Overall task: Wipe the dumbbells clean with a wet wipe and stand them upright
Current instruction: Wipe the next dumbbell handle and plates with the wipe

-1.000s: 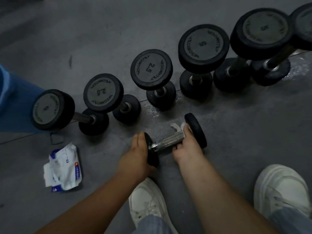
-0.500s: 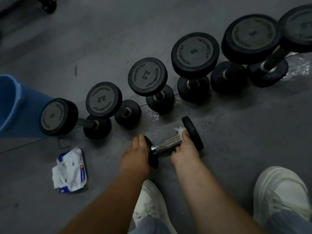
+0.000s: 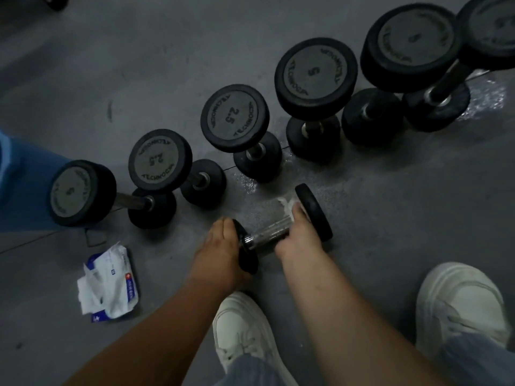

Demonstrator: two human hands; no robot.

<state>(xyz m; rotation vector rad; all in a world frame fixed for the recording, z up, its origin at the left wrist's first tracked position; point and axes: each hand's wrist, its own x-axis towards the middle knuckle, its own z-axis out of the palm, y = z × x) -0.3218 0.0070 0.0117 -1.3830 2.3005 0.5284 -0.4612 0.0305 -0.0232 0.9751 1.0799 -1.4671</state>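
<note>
Down on the grey speckled floor (image 3: 390, 207), a small dumbbell (image 3: 269, 232) with black rubber end discs and a knurled chrome handle lies on its side, slanting from near left to far right, just ahead of the person's feet. The left hand (image 3: 220, 252) grips the near-left disc, its fingers curled over the rim. The right hand (image 3: 299, 238) is wrapped round the handle close to the far-right disc, and it holds a crumpled white wet wipe (image 3: 287, 204) against the metal; a tuft of the wipe sticks out past the fingers on the far side. Beyond the small dumbbell, a row of six black round-headed dumbbells (image 3: 234, 118) stands on end, running from the near left to the far right, with the heads growing larger toward the right; two heads read 2.5 and one reads 5. The floor around the middle of the row glistens with wet patches. At the left edge, a blue plastic bin (image 3: 19, 188) stands just beside the leftmost upright dumbbell. Nearer, to the left of the left forearm, an opened white and blue pack of wet wipes (image 3: 111, 282) lies flat on the floor, well apart from the hands. Two white sneakers (image 3: 245, 330) sit at the near edge, one between the forearms and one to the right.
</note>
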